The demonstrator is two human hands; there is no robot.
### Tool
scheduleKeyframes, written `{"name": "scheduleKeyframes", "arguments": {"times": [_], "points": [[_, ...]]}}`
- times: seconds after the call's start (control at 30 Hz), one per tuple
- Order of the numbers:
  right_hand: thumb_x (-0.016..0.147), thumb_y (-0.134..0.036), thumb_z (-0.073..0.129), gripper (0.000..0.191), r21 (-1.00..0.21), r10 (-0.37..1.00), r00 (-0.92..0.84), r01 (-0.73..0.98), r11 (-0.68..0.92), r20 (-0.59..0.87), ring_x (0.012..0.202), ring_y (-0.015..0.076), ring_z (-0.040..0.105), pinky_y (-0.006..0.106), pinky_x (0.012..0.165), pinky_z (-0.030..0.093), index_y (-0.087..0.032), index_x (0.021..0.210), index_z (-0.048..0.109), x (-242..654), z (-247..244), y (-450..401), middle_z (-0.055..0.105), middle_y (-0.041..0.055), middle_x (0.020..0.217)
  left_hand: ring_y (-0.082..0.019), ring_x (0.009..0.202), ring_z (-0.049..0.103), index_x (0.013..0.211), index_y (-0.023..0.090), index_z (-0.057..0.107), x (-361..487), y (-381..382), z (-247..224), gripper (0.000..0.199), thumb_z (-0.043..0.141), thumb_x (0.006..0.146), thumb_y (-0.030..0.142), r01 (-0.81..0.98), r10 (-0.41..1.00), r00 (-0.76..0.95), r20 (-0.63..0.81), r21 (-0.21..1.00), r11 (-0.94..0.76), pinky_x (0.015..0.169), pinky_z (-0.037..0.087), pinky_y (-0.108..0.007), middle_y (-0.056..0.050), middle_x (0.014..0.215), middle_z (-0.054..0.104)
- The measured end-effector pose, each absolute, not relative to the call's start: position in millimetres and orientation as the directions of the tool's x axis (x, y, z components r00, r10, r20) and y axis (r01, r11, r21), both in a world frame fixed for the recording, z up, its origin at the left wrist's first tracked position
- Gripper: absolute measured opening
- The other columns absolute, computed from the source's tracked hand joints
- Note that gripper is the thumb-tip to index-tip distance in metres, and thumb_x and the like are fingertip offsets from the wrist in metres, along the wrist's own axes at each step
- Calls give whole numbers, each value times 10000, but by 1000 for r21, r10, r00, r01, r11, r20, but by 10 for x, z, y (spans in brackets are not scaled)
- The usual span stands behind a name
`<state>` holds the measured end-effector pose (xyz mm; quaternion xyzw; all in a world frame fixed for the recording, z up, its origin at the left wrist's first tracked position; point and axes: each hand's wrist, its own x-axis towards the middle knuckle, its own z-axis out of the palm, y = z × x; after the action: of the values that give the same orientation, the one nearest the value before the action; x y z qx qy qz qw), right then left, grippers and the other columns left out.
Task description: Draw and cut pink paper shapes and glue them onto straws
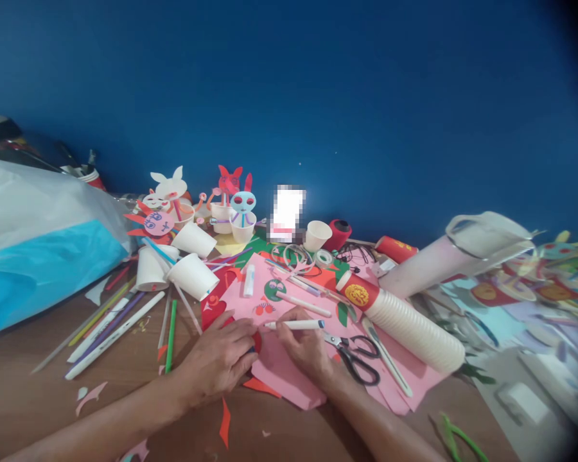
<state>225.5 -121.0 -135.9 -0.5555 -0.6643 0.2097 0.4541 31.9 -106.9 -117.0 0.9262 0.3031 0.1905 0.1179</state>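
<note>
Holding a white marker (301, 325) near its tip, my right hand (302, 346) rests on pink paper (284, 378). The marker points left, toward my left hand. My left hand (224, 353) lies at the paper's left edge, its fingers bent over a small dark red piece (257, 341) that is mostly hidden. Just above the hands are a green round face (274, 290) and a pair of red eyes with lashes (264, 309) on the pink paper. Black-handled scissors (359, 362) lie right of my right hand.
Paper cup puppets (243, 202) and white cups (192, 276) stand or lie at the back left. Pens and sticks (115, 333) lie left, beside a blue and white bag (52, 237). A cup stack (414, 327) lies right, near a white pitcher (433, 256). A bright blurred screen (287, 212) stands behind.
</note>
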Motion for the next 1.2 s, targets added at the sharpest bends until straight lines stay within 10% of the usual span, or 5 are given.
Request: {"name": "scheduleKeyframes", "arguments": {"times": [1.2], "points": [[833, -186, 494, 43, -770, 923, -69, 530, 355, 379, 737, 151, 587, 263, 706, 473, -194, 858, 528, 2303, -1361, -1227, 604, 26, 788, -182, 957, 598, 811, 195, 622, 343, -1072, -1201, 149, 478, 845, 211, 515, 630, 704, 329, 375, -771, 1044, 305, -404, -44, 957, 676]]}}
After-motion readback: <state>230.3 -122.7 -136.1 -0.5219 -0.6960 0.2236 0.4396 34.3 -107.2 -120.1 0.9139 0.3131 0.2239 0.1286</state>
